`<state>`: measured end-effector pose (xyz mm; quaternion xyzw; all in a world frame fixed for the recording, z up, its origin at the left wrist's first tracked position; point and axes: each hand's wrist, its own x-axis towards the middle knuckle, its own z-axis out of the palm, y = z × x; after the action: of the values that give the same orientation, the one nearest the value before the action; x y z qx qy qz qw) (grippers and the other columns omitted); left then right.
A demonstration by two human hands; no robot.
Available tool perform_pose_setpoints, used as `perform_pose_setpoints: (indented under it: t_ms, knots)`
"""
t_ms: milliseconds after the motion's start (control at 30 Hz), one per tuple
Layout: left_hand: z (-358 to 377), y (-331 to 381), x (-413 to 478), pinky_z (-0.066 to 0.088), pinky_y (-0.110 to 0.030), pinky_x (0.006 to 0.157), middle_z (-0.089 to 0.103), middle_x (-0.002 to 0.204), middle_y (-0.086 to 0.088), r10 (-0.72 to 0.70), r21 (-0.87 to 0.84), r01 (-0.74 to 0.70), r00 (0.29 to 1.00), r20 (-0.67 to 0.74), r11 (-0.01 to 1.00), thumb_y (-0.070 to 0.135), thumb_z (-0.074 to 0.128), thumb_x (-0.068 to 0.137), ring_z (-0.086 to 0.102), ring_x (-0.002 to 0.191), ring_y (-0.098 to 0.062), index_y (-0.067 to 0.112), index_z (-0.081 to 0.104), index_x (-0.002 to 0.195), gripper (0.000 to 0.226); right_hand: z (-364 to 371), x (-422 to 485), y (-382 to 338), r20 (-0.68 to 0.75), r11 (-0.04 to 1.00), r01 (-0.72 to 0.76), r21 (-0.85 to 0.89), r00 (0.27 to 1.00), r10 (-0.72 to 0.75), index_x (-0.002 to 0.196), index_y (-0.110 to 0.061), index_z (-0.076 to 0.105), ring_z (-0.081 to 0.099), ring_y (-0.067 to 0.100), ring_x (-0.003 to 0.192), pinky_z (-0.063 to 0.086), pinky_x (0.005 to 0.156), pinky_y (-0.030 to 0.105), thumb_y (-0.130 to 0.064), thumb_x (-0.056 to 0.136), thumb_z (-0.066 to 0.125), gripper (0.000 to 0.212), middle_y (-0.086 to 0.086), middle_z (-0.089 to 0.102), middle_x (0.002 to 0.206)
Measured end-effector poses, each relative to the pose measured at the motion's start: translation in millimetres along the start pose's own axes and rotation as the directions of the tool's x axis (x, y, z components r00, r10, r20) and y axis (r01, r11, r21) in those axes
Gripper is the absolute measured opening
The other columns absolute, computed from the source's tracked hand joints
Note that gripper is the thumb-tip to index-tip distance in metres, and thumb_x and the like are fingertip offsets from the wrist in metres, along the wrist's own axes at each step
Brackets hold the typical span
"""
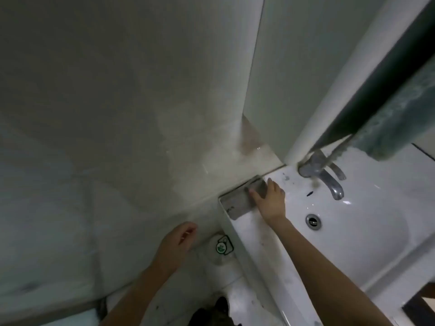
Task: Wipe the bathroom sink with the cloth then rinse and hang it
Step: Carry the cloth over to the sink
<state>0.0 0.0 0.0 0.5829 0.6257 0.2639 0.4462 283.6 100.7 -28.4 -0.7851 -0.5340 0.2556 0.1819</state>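
One of the hands (270, 198) presses cloth (242, 198) on sink (376, 231).

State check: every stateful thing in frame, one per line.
cloth: flat on sink's back-left corner, under right hand
right hand: fingers spread, pressing cloth
left hand: empty, loosely curled, off the sink
faucet: no water visible
drain: looks unplugged
sink: rim smudged

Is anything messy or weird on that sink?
Yes. The sink has grey smudges along its flat left rim and dark specks beside the faucet. The right hand presses a grey cloth on the far left corner. Nothing looks broken or spilled.
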Motion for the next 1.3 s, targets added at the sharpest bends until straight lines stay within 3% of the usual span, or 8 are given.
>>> perform_pose_setpoints:
  t_ms: [200,333,467,667,833,1000,1167,1300]
  knots:
    - [8.7,-3.7,11.4,0.043,-0.007,0.071,0.065,0.097,0.024,-0.092,-0.024,0.092,0.996,0.01,0.995,0.017,0.06,0.093,0.06,0.085,0.002,0.033,0.065,0.093,0.017,11.3,25.6,-10.1,0.05,0.932,-0.065,-0.356,0.995,0.088,0.132,-0.004,0.039,0.044,0.033,0.116,0.044,0.091,0.043,-0.064,0.076,0.063,0.085,0.016,0.048,0.128]
    - [8.6,-9.1,8.7,0.043,-0.007,0.071,0.069,0.093,0.012,-0.116,0.008,0.116,0.993,0.028,0.993,0.018,0.059,0.094,0.059,0.086,0.004,0.022,0.068,0.098,0.011,2.8,38.3,-9.5,0.136,0.963,-0.269,-0.019,0.954,0.269,0.107,-0.004,0.053,0.06,0.03,0.093,0.049,0.077,0.033,-0.042,0.066,0.083,0.063,0.013,0.063,0.104]
    - [7.4,-12.1,1.4,0.043,-0.005,0.071,0.07,0.096,0.004,-0.131,0.003,0.131,0.991,0.026,0.991,0.015,0.06,0.093,0.06,0.085,0.005,0.018,0.069,0.098,0.01,-5.7,29.5,-9.0,0.234,0.931,-0.306,0.199,0.937,0.258,0.094,-0.007,0.064,0.058,0.025,0.08,0.049,0.073,0.032,-0.024,0.076,0.074,0.026,0.011,0.067,0.095]
    - [-0.2,-11.7,-17.6,0.041,-0.003,0.069,0.069,0.091,0.013,-0.104,0.043,0.103,0.994,0.015,0.994,0.015,0.062,0.091,0.061,0.079,0.004,0.04,0.061,0.085,0.027,-20.5,-37.3,-4.1,0.072,0.87,-0.179,0.46,0.984,0.164,0.092,-0.002,0.063,0.062,0.028,0.077,0.053,0.071,0.041,-0.018,0.077,0.074,0.024,0.011,0.067,0.084]
    - [-10.7,-12.4,-44.8,0.048,-0.022,0.081,0.071,0.089,0.017,-0.049,-0.003,0.05,0.997,0.062,0.999,0.015,0.062,0.091,0.065,0.086,-0.003,0.039,0.067,0.084,0.025,-30.7,-127.4,-6.4,-0.022,0.782,-0.146,0.606,0.979,0.201,0.085,0.003,0.067,0.057,0.02,0.064,0.047,0.055,0.021,-0.01,0.079,0.072,0.015,0.013,0.066,0.073]
    - [-22.9,-32.7,-84.4,0.045,-0.011,0.076,0.068,0.091,0.025,-0.015,-0.022,0.02,0.979,0.205,1.0,0.014,0.061,0.092,0.063,0.084,0.005,0.057,0.064,0.081,0.045,-19.4,-232.5,6.6,-0.058,0.669,-0.194,0.717,0.941,0.335,0.08,-0.01,0.068,0.062,0.022,0.069,0.053,0.064,0.04,-0.012,0.08,0.074,0.006,0.016,0.069,0.077]
    - [-29.4,-93.0,-132.6,0.044,-0.008,0.069,0.071,0.089,-0.001,-0.119,0.1,0.088,0.924,0.363,0.991,0.008,0.06,0.092,0.065,0.085,-0.019,0.033,0.066,0.085,0.026,14.7,-346.0,18.8,-0.058,0.539,-0.259,0.801,0.864,0.501,0.084,-0.015,0.069,0.068,0.014,0.074,0.057,0.064,0.027,-0.007,0.083,0.072,0.008,0.004,0.072,0.082]
    - [-35.0,-132.1,-167.8,0.046,-0.011,0.066,0.069,0.086,-0.006,-0.172,0.159,0.112,0.877,0.448,0.981,0.002,0.058,0.092,0.062,0.079,-0.022,0.026,0.064,0.084,0.027,46.1,-417.4,35.5,-0.07,0.464,-0.321,0.826,0.758,0.649,0.087,-0.009,0.07,0.067,0.017,0.073,0.054,0.058,0.017,-0.005,0.08,0.073,0.009,0.004,0.072,0.081]
